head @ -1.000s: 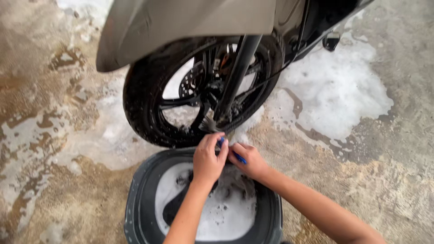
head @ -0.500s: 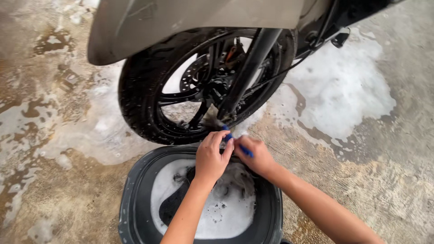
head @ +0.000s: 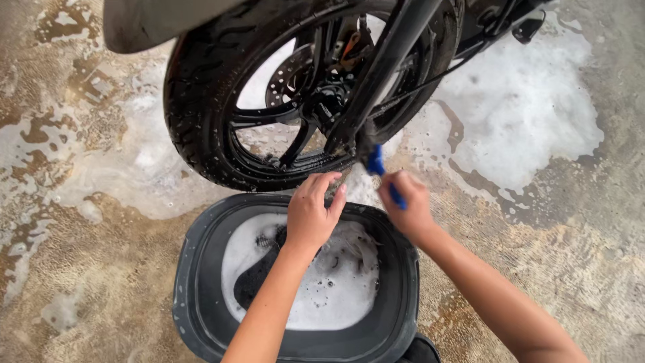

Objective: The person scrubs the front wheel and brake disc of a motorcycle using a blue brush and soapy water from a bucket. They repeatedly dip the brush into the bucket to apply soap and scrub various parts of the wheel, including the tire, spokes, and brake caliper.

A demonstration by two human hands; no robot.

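A black motorcycle front wheel with its fork stands on wet concrete. My right hand grips a blue-handled brush whose head reaches up to the lower end of the fork. My left hand hovers just left of it, over the bucket, fingers curled loosely near the tyre's bottom; whether it holds anything is unclear. Below both hands sits a dark grey bucket of soapy water.
White foam spreads over the concrete at the right of the wheel, and thinner suds at the left. A grey mudguard overhangs the tyre at top left. A dark footpeg sticks out at top right.
The view has closed in on the wheel. Both hands have risen from the bucket's far rim toward the fork, and the brush now points up at the fork's lower end.
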